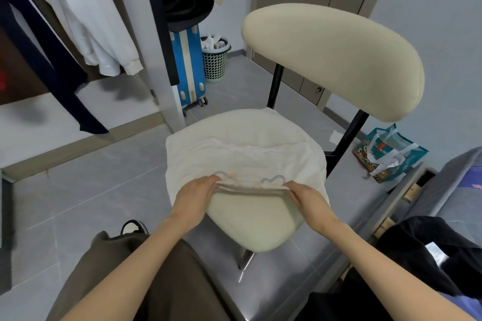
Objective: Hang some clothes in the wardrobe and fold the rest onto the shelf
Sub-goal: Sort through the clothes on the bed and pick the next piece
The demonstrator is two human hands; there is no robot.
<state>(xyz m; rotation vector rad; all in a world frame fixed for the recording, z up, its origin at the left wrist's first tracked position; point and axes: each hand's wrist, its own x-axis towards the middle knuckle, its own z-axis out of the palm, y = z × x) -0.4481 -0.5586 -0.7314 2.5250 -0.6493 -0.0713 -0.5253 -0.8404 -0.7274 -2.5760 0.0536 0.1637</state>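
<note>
Both grips pinch the near hem of the cream garment (242, 154): my left hand (194, 194) at one corner, my right hand (310, 199) at the other. It lies spread across the chair seat (257, 227), beside the open wardrobe (156, 55) with its hanging white shirt (96, 23).

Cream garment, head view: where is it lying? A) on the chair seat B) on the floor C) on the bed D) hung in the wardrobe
A: the cream garment is spread over the chair seat, with the left hand and right hand pinching its near edge.
</note>
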